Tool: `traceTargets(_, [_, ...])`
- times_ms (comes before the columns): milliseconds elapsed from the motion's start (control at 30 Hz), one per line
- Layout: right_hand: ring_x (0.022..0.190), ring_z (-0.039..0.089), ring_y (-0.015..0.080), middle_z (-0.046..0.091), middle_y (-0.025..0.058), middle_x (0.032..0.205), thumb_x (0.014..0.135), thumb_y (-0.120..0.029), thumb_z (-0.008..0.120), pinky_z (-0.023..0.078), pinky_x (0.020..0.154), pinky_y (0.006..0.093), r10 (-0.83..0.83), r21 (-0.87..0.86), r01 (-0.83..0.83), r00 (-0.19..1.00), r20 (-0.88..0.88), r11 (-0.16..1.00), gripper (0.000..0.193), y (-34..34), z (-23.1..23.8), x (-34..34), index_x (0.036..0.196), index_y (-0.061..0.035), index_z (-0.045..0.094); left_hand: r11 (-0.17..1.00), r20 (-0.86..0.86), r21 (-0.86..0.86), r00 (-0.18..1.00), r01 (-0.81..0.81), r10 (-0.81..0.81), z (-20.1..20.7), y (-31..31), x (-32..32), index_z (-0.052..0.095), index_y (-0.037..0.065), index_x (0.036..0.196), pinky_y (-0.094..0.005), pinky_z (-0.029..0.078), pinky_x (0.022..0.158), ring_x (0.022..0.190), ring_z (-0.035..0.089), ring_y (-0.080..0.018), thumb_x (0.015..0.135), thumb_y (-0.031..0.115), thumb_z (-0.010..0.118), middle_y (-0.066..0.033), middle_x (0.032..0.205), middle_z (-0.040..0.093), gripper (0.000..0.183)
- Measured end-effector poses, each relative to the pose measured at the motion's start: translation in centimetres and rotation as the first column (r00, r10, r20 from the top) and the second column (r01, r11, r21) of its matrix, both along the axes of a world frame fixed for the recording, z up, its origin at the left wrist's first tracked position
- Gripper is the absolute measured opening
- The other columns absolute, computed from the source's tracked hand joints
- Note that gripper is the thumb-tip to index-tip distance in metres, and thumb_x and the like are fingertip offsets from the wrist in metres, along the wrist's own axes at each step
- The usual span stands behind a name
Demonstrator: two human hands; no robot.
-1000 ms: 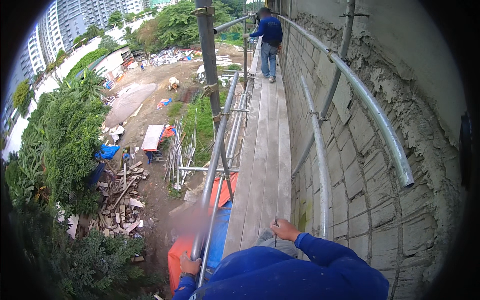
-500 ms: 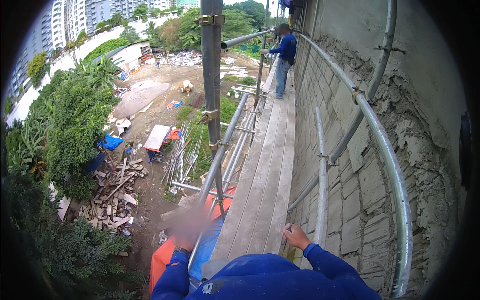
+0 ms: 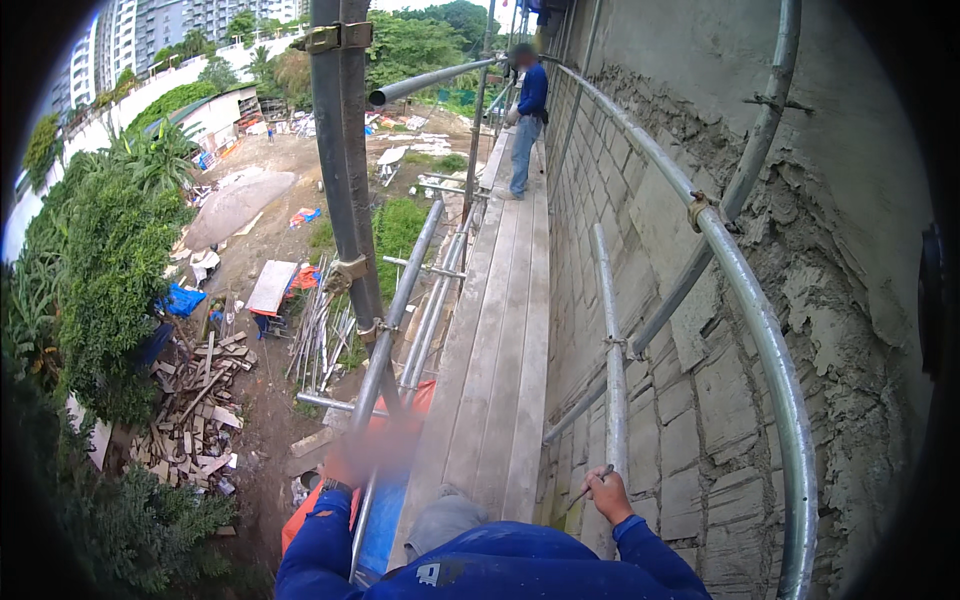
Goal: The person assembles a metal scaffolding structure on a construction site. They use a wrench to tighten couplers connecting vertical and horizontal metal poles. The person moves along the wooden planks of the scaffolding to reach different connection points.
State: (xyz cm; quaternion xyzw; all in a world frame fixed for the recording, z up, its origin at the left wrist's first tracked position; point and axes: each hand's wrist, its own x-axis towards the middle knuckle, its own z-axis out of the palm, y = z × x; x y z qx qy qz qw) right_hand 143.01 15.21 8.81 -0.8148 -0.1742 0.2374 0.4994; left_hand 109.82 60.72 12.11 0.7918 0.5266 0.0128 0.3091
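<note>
While the person stands on the grey wooden scaffold plank walkway [image 3: 505,330], the left hand [image 3: 362,455] is at the slanting grey metal guard rail tube [image 3: 395,300] on the walkway's outer edge; the hand is blurred, so I cannot tell whether its fingers are wrapped round the tube or only laid on it. The right hand [image 3: 607,497], in a blue sleeve, is closed around a thin dark rod-like tool [image 3: 585,488], whose free end points up and left. This hand sits at the walkway's inner edge, just beside the upright grey metal scaffold pole [image 3: 612,350] and close to the rough grey block wall [image 3: 680,420] smeared with mortar.

A long curved grey metal handrail [image 3: 750,300] runs along the wall, fixed by a clamp near its upper part. At the outer edge a dark vertical steel post [image 3: 340,150] rises to the top of the view, with a brass-coloured clamp near its top. Below the left hand, orange and blue sheeting [image 3: 385,500] hangs under the rail. At the walkway's far end another person in a blue top [image 3: 530,110] stands on the planks.

On the ground far below lie a heap of loose timber offcuts [image 3: 195,400], a flat pale board [image 3: 272,287] and a blue tarpaulin [image 3: 180,300], beside green bushes [image 3: 110,260].
</note>
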Motion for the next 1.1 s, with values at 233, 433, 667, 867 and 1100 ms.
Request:
traceTargets(233, [0.065, 0.059, 0.0114, 0.071, 0.0062, 0.083, 0.104, -0.016, 0.055, 0.05, 0.063, 0.0285, 0.11, 0.176, -0.119, 0.992, 0.059, 0.977, 0.026, 14.1, 4.4, 12.7, 0.122, 0.0008, 0.065, 0.996, 0.101, 0.086, 0.995, -0.035, 0.026, -7.0, 5.3, 2.9, 0.05, 0.003, 0.136, -0.0534, 0.055, 0.094, 0.112, 0.068, -0.0465, 0.081, 0.027, 0.079, -0.0279, 0.118, 0.069, 0.066])
traceTargets(433, [0.064, 0.057, 0.0106, 0.068, 0.0039, 0.08, 0.105, -0.016, 0.052, 0.049, 0.063, 0.0277, 0.357, 0.126, -0.401, 0.893, 0.274, 0.907, 0.034, 29.7, 16.5, 21.5, 0.134, -0.0012, 0.062, 0.992, 0.014, 0.067, 0.995, -0.103, 0.102, -8.5, 5.8, 3.7, 0.057, 0.002, 0.122, -0.0524, 0.054, 0.093, 0.109, 0.068, -0.0442, 0.08, 0.023, 0.08, -0.0261, 0.116, 0.069, 0.052])
traceTargets(667, [0.064, 0.055, 0.0097, 0.067, 0.0021, 0.079, 0.104, -0.017, 0.053, 0.048, 0.06, 0.0278, 0.703, 0.014, -0.725, 0.673, 0.227, 0.689, 0.04, 45.5, 28.2, 26.2, 0.141, -0.0018, 0.059, 0.974, 0.039, 0.154, 0.986, -0.166, 0.162, -10.8, 6.3, 3.0, 0.055, 0.003, 0.12, -0.0535, 0.055, 0.092, 0.106, 0.068, -0.0459, 0.075, 0.025, 0.083, -0.0263, 0.113, 0.069, 0.057])
traceTargets(867, [0.06, 0.051, 0.0086, 0.064, 0.0023, 0.078, 0.105, -0.016, 0.051, 0.044, 0.056, 0.0249, 0.114, 0.36, -0.364, 0.822, 0.557, 0.859, 0.044, 54.5, 31.0, 33.3, 0.146, -0.0017, 0.053, 0.965, 0.064, 0.169, 0.979, -0.2, 0.192, -10.7, 5.8, 4.6, 0.056, 0.005, 0.12, -0.0524, 0.055, 0.091, 0.108, 0.067, -0.0443, 0.074, 0.021, 0.083, -0.0237, 0.116, 0.068, 0.056])
traceTargets(1100, [0.071, 0.063, 0.0155, 0.064, 0.0047, 0.075, 0.102, -0.016, 0.057, 0.051, 0.072, 0.0344, 0.569, 0.026, -0.673, 0.644, 0.511, 0.739, 0.04, 59.6, 20.0, 29.6, 0.14, -0.0055, 0.06, 0.943, 0.038, 0.16, 0.956, -0.293, 0.291, -9.7, 5.2, 5.2, 0.062, 0.01, 0.119, -0.05, 0.054, 0.092, 0.114, 0.066, -0.0372, 0.072, 0.023, 0.087, -0.0165, 0.118, 0.068, 0.054])
